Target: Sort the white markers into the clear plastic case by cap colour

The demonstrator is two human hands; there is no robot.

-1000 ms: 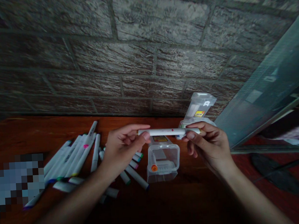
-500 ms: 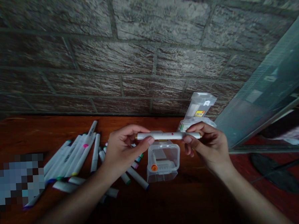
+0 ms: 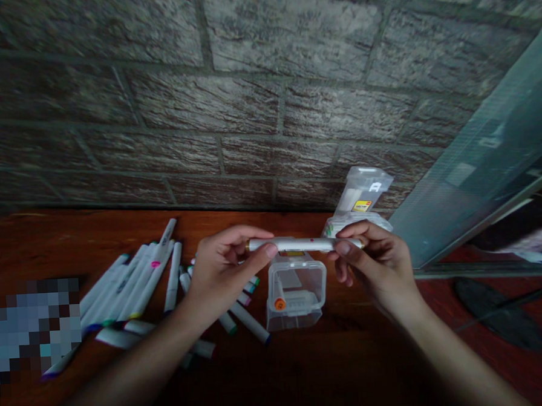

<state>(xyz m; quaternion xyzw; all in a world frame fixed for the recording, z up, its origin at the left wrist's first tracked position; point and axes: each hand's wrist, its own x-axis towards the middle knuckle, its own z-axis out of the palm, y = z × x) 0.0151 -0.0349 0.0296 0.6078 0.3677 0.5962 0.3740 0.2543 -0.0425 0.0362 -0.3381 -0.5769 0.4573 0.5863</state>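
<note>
A white marker [image 3: 295, 245] with gold-coloured ends and a small red mark lies level between my two hands. My left hand [image 3: 231, 259] pinches its left end between thumb and fingers. At the other end, my right hand [image 3: 371, 255] grips it the same way, its thumb along the barrel. Below the marker stands a clear plastic case [image 3: 321, 291], open towards me. Inside that case, at its left side, is a marker with an orange end [image 3: 280, 304].
Many white markers [image 3: 125, 289] with coloured ends lie spread on the wooden table [image 3: 130, 217] at the left. Behind my right hand stands another clear case [image 3: 363, 189] with a yellow label. A brick wall [image 3: 248, 107] rises behind the table; a glass panel [image 3: 472, 138] is at right.
The marker has turned slightly in my fingers, and my right thumb has shifted a little along it. Everything else stays in place.
</note>
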